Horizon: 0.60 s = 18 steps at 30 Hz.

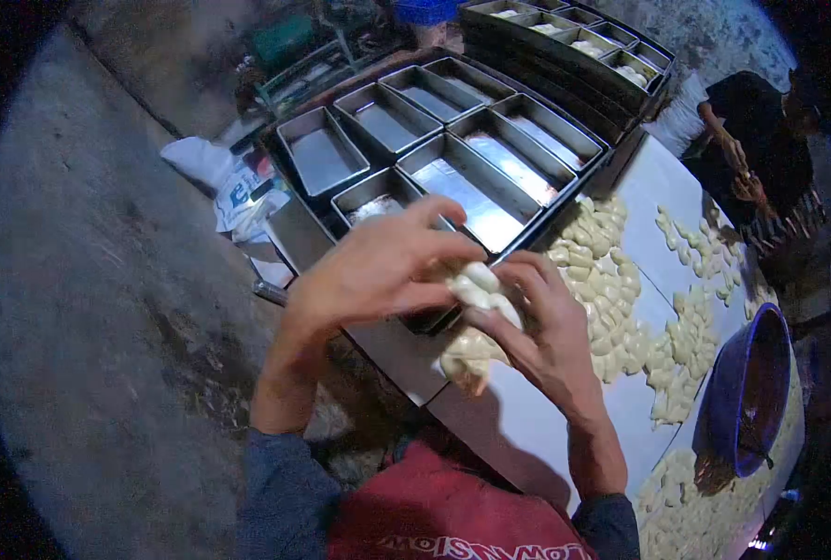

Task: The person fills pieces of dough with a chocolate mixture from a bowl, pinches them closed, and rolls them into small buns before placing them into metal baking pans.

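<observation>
Between my two hands is a lumpy, pale twisted piece of dough [479, 287], held above the near edge of the table. My left hand [383, 266] pinches its left side with curved fingers. My right hand [551, 327] grips it from the right, thumb across the front. Just beneath lies another piece of dough [467, 355], partly covered by my right hand. Beyond my left hand sits a group of rectangular metal loaf pans [476, 191]. The nearest pan [373, 201] is partly hidden behind that hand.
Many dough pieces [607, 280] spread over the white table [635, 411] on the right. A purple tub [747, 392] stands among them. More pans holding dough [588, 42] are stacked at the back. Another person's hand [737, 154] shows at the right, and a white bag [238, 191] lies left.
</observation>
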Each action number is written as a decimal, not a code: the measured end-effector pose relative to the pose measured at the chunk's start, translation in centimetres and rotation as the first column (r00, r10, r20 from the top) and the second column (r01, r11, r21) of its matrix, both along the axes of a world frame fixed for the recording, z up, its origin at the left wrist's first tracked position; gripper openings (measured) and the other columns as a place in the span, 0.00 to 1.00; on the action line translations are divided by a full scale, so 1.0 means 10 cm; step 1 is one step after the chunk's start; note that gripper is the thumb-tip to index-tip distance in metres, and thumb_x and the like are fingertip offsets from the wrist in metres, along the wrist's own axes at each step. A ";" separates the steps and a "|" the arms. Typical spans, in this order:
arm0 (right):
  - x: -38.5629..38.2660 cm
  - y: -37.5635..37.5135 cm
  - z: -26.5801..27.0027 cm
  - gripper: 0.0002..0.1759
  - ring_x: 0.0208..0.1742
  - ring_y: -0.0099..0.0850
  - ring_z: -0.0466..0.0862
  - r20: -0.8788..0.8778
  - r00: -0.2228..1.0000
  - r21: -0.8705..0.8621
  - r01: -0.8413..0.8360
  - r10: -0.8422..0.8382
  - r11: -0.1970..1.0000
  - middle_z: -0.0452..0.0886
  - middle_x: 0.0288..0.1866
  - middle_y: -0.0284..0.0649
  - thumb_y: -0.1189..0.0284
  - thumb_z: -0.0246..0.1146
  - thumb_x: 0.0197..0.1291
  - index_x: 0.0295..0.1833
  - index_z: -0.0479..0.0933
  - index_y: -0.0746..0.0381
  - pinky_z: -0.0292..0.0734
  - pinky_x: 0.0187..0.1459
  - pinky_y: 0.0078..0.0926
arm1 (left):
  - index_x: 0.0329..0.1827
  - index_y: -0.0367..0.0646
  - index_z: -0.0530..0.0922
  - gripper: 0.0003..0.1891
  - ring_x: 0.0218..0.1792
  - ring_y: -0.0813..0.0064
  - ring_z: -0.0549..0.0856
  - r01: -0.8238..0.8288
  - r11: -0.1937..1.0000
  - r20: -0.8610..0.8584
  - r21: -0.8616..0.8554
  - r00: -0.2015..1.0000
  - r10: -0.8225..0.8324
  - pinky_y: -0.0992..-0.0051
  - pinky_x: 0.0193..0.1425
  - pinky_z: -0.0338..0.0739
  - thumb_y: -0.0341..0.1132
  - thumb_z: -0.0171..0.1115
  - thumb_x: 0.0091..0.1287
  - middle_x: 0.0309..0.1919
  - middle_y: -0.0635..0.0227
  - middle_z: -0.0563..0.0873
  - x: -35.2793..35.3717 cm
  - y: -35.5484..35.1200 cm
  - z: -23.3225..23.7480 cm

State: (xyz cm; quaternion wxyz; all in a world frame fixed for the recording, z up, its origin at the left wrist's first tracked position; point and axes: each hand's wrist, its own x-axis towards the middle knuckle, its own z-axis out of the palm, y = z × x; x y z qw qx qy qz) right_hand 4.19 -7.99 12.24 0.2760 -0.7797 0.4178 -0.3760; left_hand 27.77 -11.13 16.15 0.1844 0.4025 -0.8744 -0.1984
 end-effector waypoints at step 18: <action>0.69 -0.56 -0.26 0.12 0.36 0.46 0.89 -0.297 0.954 -0.201 -0.093 0.030 0.975 0.86 0.45 0.43 0.63 0.64 0.68 0.52 0.81 0.57 0.84 0.37 0.43 | 0.75 0.46 0.72 0.40 0.76 0.50 0.70 0.052 0.968 0.266 0.245 0.957 -0.119 0.62 0.78 0.67 0.37 0.75 0.55 0.76 0.48 0.70 1.05 -1.07 -0.74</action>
